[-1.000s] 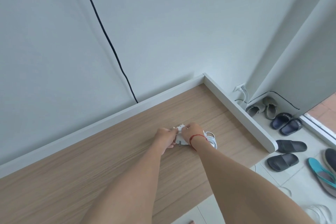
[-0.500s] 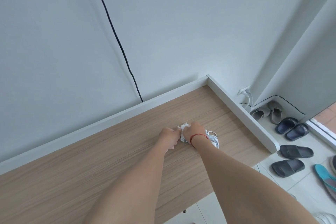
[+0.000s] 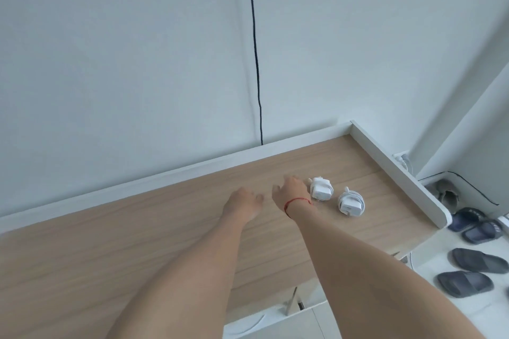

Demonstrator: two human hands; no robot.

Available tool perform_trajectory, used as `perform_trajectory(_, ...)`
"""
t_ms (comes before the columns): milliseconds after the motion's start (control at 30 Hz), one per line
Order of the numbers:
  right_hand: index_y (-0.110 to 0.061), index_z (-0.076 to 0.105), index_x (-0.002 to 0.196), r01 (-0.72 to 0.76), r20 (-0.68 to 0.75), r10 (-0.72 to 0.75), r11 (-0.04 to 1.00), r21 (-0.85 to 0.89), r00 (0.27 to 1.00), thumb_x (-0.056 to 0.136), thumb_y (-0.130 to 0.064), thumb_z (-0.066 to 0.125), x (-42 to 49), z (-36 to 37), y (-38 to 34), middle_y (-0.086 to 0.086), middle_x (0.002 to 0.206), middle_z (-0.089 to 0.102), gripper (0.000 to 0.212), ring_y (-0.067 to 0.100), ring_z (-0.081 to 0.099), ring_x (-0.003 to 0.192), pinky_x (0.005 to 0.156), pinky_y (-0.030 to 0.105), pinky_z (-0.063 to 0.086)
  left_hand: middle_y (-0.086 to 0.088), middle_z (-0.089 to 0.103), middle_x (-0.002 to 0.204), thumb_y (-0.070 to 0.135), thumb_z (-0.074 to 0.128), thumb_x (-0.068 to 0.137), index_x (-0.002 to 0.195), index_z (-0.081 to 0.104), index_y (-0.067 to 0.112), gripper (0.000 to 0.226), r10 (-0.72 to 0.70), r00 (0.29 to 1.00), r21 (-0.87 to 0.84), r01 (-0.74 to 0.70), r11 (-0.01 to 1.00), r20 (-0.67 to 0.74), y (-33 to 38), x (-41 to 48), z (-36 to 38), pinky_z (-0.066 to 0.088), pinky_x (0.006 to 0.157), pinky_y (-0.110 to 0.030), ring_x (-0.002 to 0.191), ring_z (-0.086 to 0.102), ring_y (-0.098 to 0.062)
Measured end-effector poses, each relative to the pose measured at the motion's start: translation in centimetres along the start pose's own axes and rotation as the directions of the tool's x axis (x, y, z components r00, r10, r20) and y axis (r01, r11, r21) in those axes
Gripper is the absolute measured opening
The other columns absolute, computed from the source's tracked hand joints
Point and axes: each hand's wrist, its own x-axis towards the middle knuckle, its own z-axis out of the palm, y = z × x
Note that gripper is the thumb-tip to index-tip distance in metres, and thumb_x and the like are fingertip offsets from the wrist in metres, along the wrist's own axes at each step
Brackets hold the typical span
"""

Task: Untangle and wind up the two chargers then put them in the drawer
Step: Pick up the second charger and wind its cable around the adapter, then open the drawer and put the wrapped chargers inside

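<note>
Two white chargers lie side by side on the wooden tabletop (image 3: 137, 242). The nearer-to-hand charger (image 3: 321, 188) sits just right of my right hand; the second charger (image 3: 351, 201), with its cable wound round it, lies further right. My right hand (image 3: 292, 191), with a red string at the wrist, hovers over the table with loose fingers and holds nothing. My left hand (image 3: 243, 201) is to its left, also empty, fingers relaxed. No drawer interior shows; only a metal handle (image 3: 290, 303) below the front edge.
A white raised rim (image 3: 396, 173) borders the table's back and right side. A black cable (image 3: 256, 63) runs down the wall. Several dark slippers (image 3: 478, 259) lie on the floor at the right, near a wall socket (image 3: 400, 158).
Both hands have let go of the chargers and pulled back to the left. The two chargers now lie free on the table. The view has shifted.
</note>
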Motion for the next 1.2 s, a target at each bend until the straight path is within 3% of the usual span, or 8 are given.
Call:
perform_trajectory(267, -0.004, 0.047, 0.136, 0.178, 0.114, -0.173, 0.983, -0.039, 0.978, 0.098, -0.027, 0.044, -12.5, 8.1, -4.5, 0.014, 0.142, 0.046, 0.045, 0.031, 0.042, 0.132, 0.108, 0.037, 0.036, -0.015, 0.064, 0.116, 0.035, 0.042, 0.092, 0.108, 0.065, 0.008, 0.038, -0.038, 0.987, 0.096, 0.054, 0.994, -0.158, -12.7, -11.1, -4.5, 0.05, 0.088, -0.036, 0.109, 0.059, -0.033)
perform_trajectory(367, -0.004, 0.05, 0.134, 0.194, 0.151, -0.19, 0.981, -0.014, 0.97, 0.097, -0.027, 0.046, -16.4, 11.2, -4.6, 0.014, 0.14, 0.049, 0.044, 0.03, 0.043, 0.132, 0.108, 0.035, 0.036, -0.015, 0.067, 0.106, 0.037, 0.044, 0.091, 0.096, 0.067, 0.007, 0.038, -0.081, 0.981, 0.059, 0.093, 0.994, -0.179, -16.5, -14.9, -4.7, 0.051, 0.083, -0.035, 0.101, 0.062, -0.033)
perform_trajectory(700, 0.001, 0.061, 0.116, 0.108, 0.251, -0.094, 0.993, -0.041, 0.963, 0.096, -0.02, 0.044, -23.1, 17.1, 0.8, 0.018, 0.122, 0.061, 0.034, 0.034, 0.055, 0.117, 0.094, 0.034, 0.044, -0.023, 0.067, 0.104, 0.024, 0.046, 0.088, 0.097, 0.063, -0.006, 0.036, -0.239, 0.97, -0.019, 0.24, 0.971, 0.032, -22.0, -21.6, 2.0, 0.046, 0.07, -0.032, 0.097, 0.065, -0.036)
perform_trajectory(800, -0.001, 0.057, 0.122, 0.023, 0.292, -0.015, 0.999, -0.025, 0.956, 0.098, -0.019, 0.04, -22.7, 18.8, 3.0, 0.016, 0.125, 0.058, 0.034, 0.033, 0.054, 0.117, 0.093, 0.033, 0.043, -0.011, 0.059, 0.08, 0.015, 0.04, 0.089, 0.083, 0.06, -0.001, 0.027, -0.309, 0.947, -0.112, 0.317, 0.942, 0.083, -23.6, -21.5, 4.9, 0.037, 0.056, -0.028, 0.067, 0.055, -0.03)
perform_trajectory(900, -0.008, 0.053, 0.101, -0.051, 0.326, 0.051, 0.999, -0.008, 0.944, 0.097, -0.016, 0.037, -21.0, 21.2, 4.8, 0.014, 0.107, 0.053, 0.019, 0.031, 0.051, 0.097, 0.079, 0.031, 0.04, -0.004, 0.047, 0.07, 0.014, 0.037, 0.09, 0.069, 0.043, 0.009, 0.023, -0.399, 0.914, -0.215, 0.405, 0.889, 0.072, -25.3, -19.6, 8.0, 0.026, 0.048, -0.026, 0.052, 0.036, -0.018)
perform_trajectory(967, -0.008, 0.048, 0.098, -0.144, 0.349, 0.122, 0.989, 0.037, 0.929, 0.096, -0.013, 0.035, -19.6, 22.8, 5.9, 0.012, 0.105, 0.05, 0.014, 0.03, 0.047, 0.092, 0.075, 0.028, 0.036, -0.006, 0.047, 0.071, 0.013, 0.036, 0.092, 0.067, 0.04, 0.009, 0.026, -0.449, 0.892, -0.316, 0.444, 0.839, 0.061, -26.3, -18.1, 9.8, 0.028, 0.049, -0.026, 0.053, 0.036, -0.018)
perform_trajectory(1067, -0.007, 0.045, 0.136, -0.276, 0.382, 0.204, 0.95, 0.144, 0.902, 0.099, -0.013, 0.034, -17.7, 24.9, 7.6, 0.013, 0.134, 0.049, 0.039, 0.03, 0.049, 0.121, 0.088, 0.027, 0.036, -0.007, 0.048, 0.073, 0.011, 0.036, 0.094, 0.067, 0.043, 0.012, 0.027, -0.565, 0.82, -0.555, 0.515, 0.653, 0.097, -27.3, -15.5, 12.4, 0.037, 0.061, -0.028, 0.066, 0.042, -0.027)
perform_trajectory(1200, -0.005, 0.046, 0.136, -0.415, 0.376, 0.299, 0.866, 0.28, 0.877, 0.1, -0.015, 0.032, -14.7, 27.7, 9.2, 0.015, 0.135, 0.051, 0.04, 0.028, 0.051, 0.116, 0.092, 0.03, 0.037, -0.018, 0.058, 0.113, 0.024, 0.037, 0.1, 0.116, 0.056, 0.004, 0.031, -0.628, 0.739, -0.818, 0.505, 0.275, 0.245, -28.0, -12.5, 14.9, 0.048, 0.086, -0.037, 0.095, 0.058, -0.031)
